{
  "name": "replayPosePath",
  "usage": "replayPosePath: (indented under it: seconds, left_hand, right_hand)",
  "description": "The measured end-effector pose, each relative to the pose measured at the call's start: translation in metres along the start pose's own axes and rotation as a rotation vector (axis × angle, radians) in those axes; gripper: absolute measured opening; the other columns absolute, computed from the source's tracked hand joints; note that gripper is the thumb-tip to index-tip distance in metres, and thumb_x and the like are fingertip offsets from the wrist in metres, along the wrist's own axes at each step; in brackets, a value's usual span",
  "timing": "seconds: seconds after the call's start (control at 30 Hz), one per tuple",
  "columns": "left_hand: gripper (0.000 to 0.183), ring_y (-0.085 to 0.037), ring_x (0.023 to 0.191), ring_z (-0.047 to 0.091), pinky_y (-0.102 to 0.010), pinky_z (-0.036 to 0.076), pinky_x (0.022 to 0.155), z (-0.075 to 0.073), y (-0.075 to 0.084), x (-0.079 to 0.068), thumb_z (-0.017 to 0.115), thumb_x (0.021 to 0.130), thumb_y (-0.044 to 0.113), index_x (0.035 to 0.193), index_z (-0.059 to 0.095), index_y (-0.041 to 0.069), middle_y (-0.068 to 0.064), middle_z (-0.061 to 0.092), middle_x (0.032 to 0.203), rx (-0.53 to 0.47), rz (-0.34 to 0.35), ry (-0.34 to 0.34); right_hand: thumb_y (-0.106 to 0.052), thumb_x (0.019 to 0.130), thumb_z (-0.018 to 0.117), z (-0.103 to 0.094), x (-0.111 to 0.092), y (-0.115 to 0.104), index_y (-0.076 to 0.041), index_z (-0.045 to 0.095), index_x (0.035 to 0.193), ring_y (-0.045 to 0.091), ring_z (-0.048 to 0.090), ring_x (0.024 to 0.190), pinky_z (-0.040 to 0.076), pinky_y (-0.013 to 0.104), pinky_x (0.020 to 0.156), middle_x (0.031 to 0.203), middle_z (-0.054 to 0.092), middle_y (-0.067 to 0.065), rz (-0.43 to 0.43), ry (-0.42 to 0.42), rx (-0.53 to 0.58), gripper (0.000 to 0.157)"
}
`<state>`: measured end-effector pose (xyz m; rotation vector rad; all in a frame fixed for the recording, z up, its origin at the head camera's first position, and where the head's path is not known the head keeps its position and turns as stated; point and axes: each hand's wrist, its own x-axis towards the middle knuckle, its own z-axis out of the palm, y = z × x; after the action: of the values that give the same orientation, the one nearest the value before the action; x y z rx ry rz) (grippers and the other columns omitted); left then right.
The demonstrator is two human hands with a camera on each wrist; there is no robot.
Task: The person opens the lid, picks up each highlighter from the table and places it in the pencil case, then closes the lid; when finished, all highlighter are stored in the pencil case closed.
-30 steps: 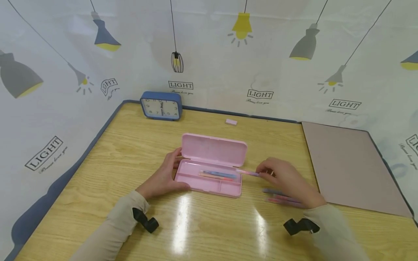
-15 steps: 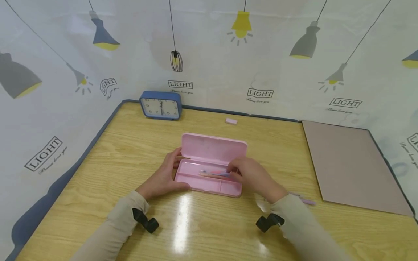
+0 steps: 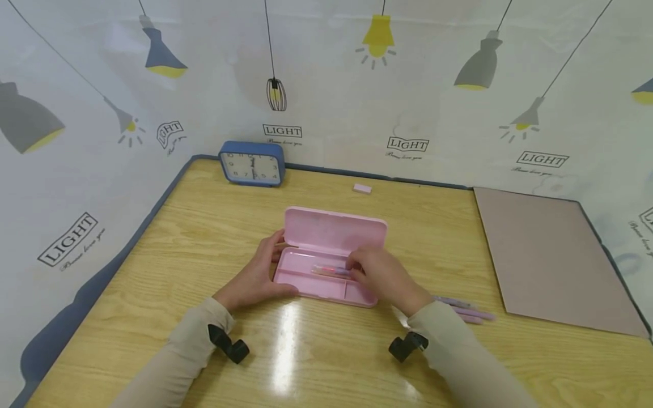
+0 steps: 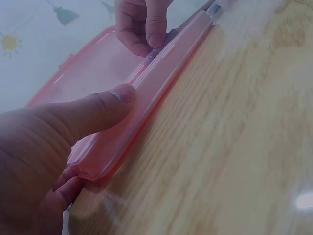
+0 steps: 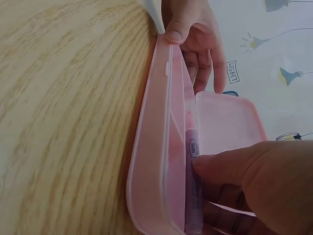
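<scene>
Pink pencil case (image 3: 308, 287), lid up, on table (image 3: 336, 362). Left hand (image 3: 255, 276): grip closed around case's left end. Right hand (image 3: 386, 277): grip pinching lilac marker (image 5: 193, 171) in long rear compartment (image 3: 298, 261). More pens (image 3: 466, 313) on table, right of case; blue clock (image 3: 251, 165) and small pink block (image 3: 362, 188) farther back.

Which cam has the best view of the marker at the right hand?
Right wrist: the marker shows large, printed purple barrel and pinkish front included, with the right hand gripping it. Head shows it small in the pink case, partly hidden by that hand. Left wrist shows only part, between hand and case wall.
</scene>
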<state>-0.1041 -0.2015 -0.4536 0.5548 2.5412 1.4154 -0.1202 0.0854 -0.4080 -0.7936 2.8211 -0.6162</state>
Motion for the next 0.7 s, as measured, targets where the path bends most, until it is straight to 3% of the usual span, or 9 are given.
replayPosePath:
  seconds: [0.7]
  left_hand:
    - [0.122,-0.028,0.132,0.046,-0.047,0.038,0.111,0.0001,0.0003,0.0003,0.090,0.071,0.032,0.158,0.005,0.021,-0.012,0.027,0.152,-0.010,0.015,-0.001]
  right_hand:
    - [-0.015,0.088,0.074,-0.0024,-0.0016,-0.0012,-0.015,0.071,0.092,0.011,0.052,0.077,0.050,0.028,0.075,0.085,0.061,-0.004,0.019,0.023,-0.019,0.005]
